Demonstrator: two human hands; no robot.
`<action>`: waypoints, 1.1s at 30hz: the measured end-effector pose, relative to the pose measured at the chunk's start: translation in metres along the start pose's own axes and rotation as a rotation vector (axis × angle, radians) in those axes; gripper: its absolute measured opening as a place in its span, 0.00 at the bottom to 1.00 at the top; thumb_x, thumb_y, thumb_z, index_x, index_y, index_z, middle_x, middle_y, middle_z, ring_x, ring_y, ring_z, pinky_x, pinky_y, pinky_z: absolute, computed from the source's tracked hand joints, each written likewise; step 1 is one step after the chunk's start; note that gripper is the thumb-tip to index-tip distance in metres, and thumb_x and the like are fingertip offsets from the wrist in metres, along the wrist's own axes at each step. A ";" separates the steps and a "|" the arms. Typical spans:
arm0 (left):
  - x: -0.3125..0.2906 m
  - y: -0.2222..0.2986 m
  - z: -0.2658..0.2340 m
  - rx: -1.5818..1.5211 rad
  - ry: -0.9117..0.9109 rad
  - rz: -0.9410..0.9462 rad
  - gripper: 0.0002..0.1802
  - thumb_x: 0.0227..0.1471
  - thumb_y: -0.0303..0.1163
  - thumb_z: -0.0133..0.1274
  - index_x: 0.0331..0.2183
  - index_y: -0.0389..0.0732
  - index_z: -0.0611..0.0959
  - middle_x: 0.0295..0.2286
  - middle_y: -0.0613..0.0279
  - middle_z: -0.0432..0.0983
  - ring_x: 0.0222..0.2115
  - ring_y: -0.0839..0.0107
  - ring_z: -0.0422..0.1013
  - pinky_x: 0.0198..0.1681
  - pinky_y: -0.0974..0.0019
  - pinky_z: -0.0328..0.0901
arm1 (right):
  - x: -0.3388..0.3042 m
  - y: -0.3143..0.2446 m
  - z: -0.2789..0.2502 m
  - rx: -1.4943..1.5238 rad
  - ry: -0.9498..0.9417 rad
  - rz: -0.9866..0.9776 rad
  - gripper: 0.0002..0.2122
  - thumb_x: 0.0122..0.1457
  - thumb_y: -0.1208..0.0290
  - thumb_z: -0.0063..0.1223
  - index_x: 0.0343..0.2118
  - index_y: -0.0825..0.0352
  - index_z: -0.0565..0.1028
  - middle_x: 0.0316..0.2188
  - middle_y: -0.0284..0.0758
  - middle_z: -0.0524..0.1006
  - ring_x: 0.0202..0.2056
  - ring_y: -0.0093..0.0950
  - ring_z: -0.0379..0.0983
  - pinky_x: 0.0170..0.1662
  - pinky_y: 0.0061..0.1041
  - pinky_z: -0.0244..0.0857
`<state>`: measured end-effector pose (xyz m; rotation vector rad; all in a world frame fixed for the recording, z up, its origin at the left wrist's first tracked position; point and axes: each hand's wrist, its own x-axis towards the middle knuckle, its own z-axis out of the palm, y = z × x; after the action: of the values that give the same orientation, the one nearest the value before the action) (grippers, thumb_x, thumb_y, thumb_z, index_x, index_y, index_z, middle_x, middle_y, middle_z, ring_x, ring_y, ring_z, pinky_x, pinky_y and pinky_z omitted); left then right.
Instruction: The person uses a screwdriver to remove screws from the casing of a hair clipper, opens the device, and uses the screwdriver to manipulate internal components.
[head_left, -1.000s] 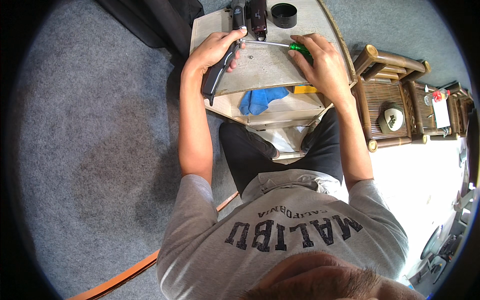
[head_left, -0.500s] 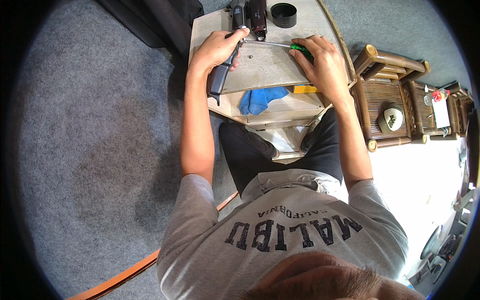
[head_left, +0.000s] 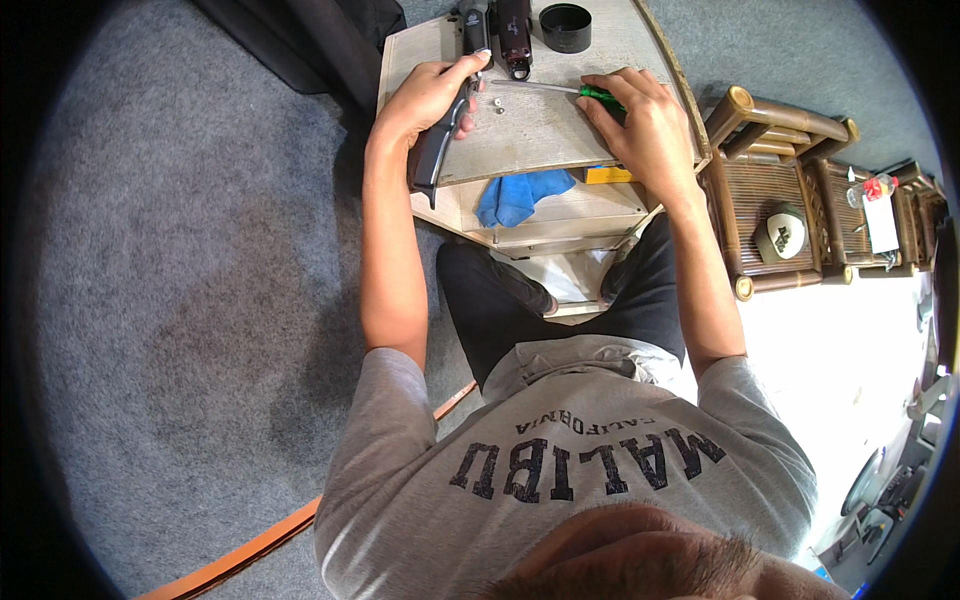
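Note:
My left hand (head_left: pixel 425 98) is closed round a dark grey hair clipper (head_left: pixel 434 152), held tilted over the left side of the small table (head_left: pixel 560 135). In my right hand (head_left: pixel 645 115) is a screwdriver (head_left: pixel 590 92) with a green handle and a thin metal shaft. Its shaft points left toward the head of the clipper, with a small gap between them. Two tiny screw-like pieces (head_left: pixel 499 105) lie on the tabletop between my hands. My left fingers partly hide the clipper's head.
Beyond my hands lie a black hair clipper (head_left: pixel 477 30), a maroon one (head_left: pixel 514 40) and a round black container (head_left: pixel 566 28). Below the tabletop, a shelf holds a blue cloth (head_left: pixel 520 198) and a yellow box (head_left: pixel 608 175). Bamboo chairs (head_left: pixel 765 195) stand right, one bearing a cap (head_left: pixel 782 235).
The screwdriver's tip has come away from the clipper, which has moved slightly left and nearer to me. A second tiny piece now shows on the tabletop beside the first.

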<state>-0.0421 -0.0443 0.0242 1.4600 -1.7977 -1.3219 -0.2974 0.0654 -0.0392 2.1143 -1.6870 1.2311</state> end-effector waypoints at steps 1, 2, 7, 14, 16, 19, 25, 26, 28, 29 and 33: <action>0.000 -0.003 -0.004 -0.039 -0.020 -0.018 0.31 0.61 0.59 0.59 0.35 0.36 0.85 0.21 0.65 0.76 0.17 0.73 0.75 0.20 0.67 0.72 | 0.000 0.001 0.000 0.021 0.000 0.005 0.12 0.61 0.62 0.66 0.41 0.63 0.86 0.36 0.33 0.83 0.42 0.35 0.79 0.50 0.37 0.70; -0.001 -0.005 -0.005 -0.040 -0.020 -0.017 0.31 0.61 0.59 0.59 0.35 0.36 0.85 0.21 0.65 0.76 0.17 0.73 0.75 0.20 0.67 0.72 | 0.000 0.001 -0.001 0.020 0.000 0.004 0.12 0.61 0.62 0.66 0.41 0.63 0.86 0.36 0.33 0.83 0.42 0.35 0.79 0.50 0.37 0.70; -0.008 -0.019 -0.007 -0.326 -0.004 0.016 0.29 0.62 0.58 0.59 0.36 0.38 0.86 0.21 0.64 0.77 0.17 0.73 0.75 0.21 0.67 0.73 | 0.001 -0.003 -0.008 0.120 -0.097 0.008 0.10 0.56 0.66 0.66 0.39 0.63 0.86 0.33 0.33 0.82 0.39 0.35 0.78 0.50 0.36 0.71; -0.012 -0.022 -0.005 -0.366 -0.012 0.037 0.27 0.64 0.56 0.57 0.37 0.38 0.86 0.21 0.64 0.78 0.17 0.73 0.76 0.21 0.68 0.73 | 0.001 -0.003 -0.007 0.060 -0.098 -0.058 0.10 0.55 0.67 0.66 0.39 0.63 0.86 0.34 0.31 0.81 0.40 0.33 0.77 0.50 0.34 0.70; -0.013 -0.021 -0.004 -0.339 -0.017 0.048 0.27 0.64 0.56 0.57 0.38 0.38 0.86 0.21 0.64 0.79 0.17 0.74 0.76 0.21 0.68 0.73 | 0.000 -0.001 -0.004 0.046 -0.078 -0.063 0.10 0.56 0.66 0.67 0.40 0.62 0.86 0.35 0.31 0.81 0.41 0.33 0.77 0.51 0.34 0.69; -0.014 -0.023 -0.005 -0.339 -0.014 0.048 0.27 0.64 0.56 0.57 0.37 0.38 0.86 0.21 0.65 0.78 0.17 0.74 0.76 0.21 0.68 0.74 | 0.000 -0.001 -0.001 0.027 -0.048 -0.054 0.10 0.56 0.65 0.68 0.39 0.62 0.86 0.35 0.31 0.82 0.41 0.33 0.78 0.51 0.35 0.69; -0.012 -0.024 -0.006 -0.352 -0.037 0.044 0.27 0.64 0.56 0.57 0.38 0.38 0.87 0.21 0.65 0.78 0.17 0.75 0.76 0.22 0.68 0.74 | 0.000 -0.001 -0.001 0.077 0.000 0.015 0.12 0.58 0.64 0.67 0.42 0.63 0.86 0.35 0.33 0.82 0.42 0.35 0.78 0.50 0.38 0.70; -0.012 -0.024 -0.006 -0.352 -0.037 0.045 0.27 0.64 0.56 0.57 0.38 0.38 0.87 0.21 0.65 0.78 0.17 0.75 0.76 0.22 0.68 0.74 | 0.000 -0.002 -0.001 0.076 0.000 0.015 0.12 0.58 0.64 0.67 0.42 0.63 0.86 0.35 0.33 0.82 0.42 0.35 0.78 0.50 0.38 0.70; -0.014 -0.024 -0.008 -0.358 -0.052 0.046 0.27 0.64 0.56 0.57 0.38 0.38 0.87 0.22 0.65 0.79 0.18 0.76 0.76 0.22 0.69 0.73 | 0.002 -0.004 -0.003 0.064 0.036 0.071 0.14 0.62 0.61 0.65 0.45 0.64 0.84 0.36 0.35 0.82 0.39 0.38 0.79 0.46 0.40 0.71; -0.015 -0.025 -0.008 -0.358 -0.051 0.047 0.27 0.64 0.56 0.57 0.38 0.38 0.87 0.22 0.65 0.79 0.18 0.76 0.76 0.22 0.69 0.73 | 0.003 -0.005 -0.002 0.065 0.036 0.069 0.14 0.62 0.61 0.65 0.45 0.64 0.84 0.36 0.35 0.82 0.39 0.38 0.79 0.46 0.40 0.71; -0.015 -0.026 -0.011 -0.398 -0.094 0.057 0.28 0.64 0.56 0.56 0.39 0.38 0.87 0.22 0.66 0.79 0.18 0.76 0.75 0.22 0.70 0.72 | 0.015 -0.014 -0.003 0.264 0.041 0.194 0.18 0.66 0.52 0.63 0.48 0.64 0.83 0.30 0.38 0.79 0.29 0.38 0.78 0.37 0.39 0.71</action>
<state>-0.0160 -0.0338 0.0086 1.1398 -1.5052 -1.6292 -0.2863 0.0605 -0.0224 2.0839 -1.8361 1.6239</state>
